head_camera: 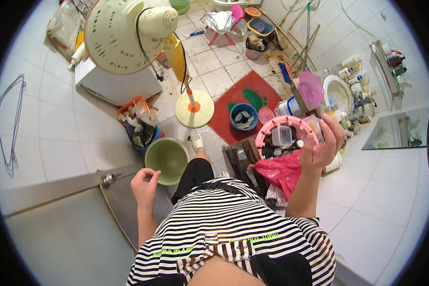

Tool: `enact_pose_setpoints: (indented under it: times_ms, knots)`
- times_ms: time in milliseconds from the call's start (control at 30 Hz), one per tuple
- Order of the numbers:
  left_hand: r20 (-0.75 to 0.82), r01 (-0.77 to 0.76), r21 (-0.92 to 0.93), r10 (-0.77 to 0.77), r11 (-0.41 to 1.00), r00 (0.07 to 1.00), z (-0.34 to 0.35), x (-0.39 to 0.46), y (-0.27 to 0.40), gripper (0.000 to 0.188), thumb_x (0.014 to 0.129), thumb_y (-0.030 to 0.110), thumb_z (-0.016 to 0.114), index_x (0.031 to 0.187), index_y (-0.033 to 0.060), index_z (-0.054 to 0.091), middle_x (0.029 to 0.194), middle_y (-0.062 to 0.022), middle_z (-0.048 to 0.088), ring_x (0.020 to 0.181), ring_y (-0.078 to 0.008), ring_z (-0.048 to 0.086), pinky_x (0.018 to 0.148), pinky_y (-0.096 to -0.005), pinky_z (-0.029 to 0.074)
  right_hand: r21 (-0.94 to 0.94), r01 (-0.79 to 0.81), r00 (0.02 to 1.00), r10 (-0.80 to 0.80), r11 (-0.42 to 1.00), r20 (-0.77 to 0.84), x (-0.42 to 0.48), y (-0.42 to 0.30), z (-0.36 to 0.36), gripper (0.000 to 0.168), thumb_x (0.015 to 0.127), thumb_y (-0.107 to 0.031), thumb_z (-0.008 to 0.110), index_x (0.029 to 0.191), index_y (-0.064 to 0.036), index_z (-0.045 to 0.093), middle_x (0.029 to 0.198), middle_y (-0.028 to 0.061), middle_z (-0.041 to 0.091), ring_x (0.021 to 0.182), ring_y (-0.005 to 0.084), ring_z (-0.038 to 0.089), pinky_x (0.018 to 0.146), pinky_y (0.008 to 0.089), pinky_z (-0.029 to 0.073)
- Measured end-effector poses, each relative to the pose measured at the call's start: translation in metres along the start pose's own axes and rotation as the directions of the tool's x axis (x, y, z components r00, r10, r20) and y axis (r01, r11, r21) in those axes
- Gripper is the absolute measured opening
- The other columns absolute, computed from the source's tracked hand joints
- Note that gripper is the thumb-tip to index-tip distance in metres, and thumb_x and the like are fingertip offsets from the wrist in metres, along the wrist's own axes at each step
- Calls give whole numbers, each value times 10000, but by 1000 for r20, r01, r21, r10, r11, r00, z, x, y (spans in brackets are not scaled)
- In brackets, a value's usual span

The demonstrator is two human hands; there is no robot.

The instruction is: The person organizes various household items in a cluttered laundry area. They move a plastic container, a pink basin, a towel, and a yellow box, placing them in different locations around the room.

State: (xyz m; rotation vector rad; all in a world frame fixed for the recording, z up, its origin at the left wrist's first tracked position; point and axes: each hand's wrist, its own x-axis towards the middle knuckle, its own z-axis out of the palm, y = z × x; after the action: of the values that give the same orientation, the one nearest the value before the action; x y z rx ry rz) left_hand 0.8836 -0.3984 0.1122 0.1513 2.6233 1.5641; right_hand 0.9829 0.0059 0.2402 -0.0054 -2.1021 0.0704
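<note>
My left hand [144, 186] is at the left of my body, fingers curled in, with nothing seen in it. Just beyond it on the floor stands a deep green plastic tub [167, 154]. My right hand [320, 146] is raised at the right, thumb and fingers apart, with no object visible between them. Below and beyond this hand is a pink ring [264, 133] around a clear plastic container [281, 136] and several bottles. A crumpled red plastic bag [279, 168] lies nearest my right forearm. Small bottles [338, 115] appear behind the right fingertips.
A dish-shaped heater [119, 39] on a round-based stand [195, 119] rises ahead. A blue basin with cloths [243, 127] sits on a red mat [223, 102]. The washbasin [338, 94] is at right, a metal-framed door [64, 228] at left. A filled bin [141, 132] stands beside the tub.
</note>
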Motion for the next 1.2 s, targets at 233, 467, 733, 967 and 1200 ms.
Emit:
enact_pose_setpoints:
  times_ms: [233,467,733,967,1200]
  knots:
    - [216,-303,45,287,952,933,66,156,60,124,729,32,729,751,-17,617,677,-65,607,618,-137,553,593,-257,451,-84,-221,970,211,972,-120,26,77,53,284,854,-156,608,1076,16,569,1114,172,585,997,307,542,881,409,429]
    - [458,-491,41,420,870,783,135,259,103,76,748,74,697,781,25,649,700,-106,620,636,-264,585,587,-348,461,-211,-341,937,314,916,-152,40,130,90,274,855,-112,575,1092,25,573,1138,164,572,1040,308,531,922,420,413]
    - [577,-523,77,390,849,718,182,333,135,87,748,54,697,767,40,614,694,-82,596,618,-244,547,562,-340,430,-163,-469,880,443,868,-171,47,206,162,271,876,-81,528,1104,61,563,1144,165,565,1053,287,536,953,387,412]
    - [449,-273,24,234,962,862,254,414,150,177,720,39,723,731,21,547,739,-84,637,673,-227,587,619,-310,451,7,-406,911,405,914,-76,126,319,324,261,834,-80,569,1070,30,590,1124,169,586,1022,305,540,925,394,409]
    - [230,-159,67,140,985,963,323,521,196,151,706,101,763,740,31,633,709,-96,636,679,-257,614,641,-335,478,313,-273,960,235,910,153,239,403,486,245,835,-57,566,1062,33,585,1109,172,580,998,312,541,900,392,417]
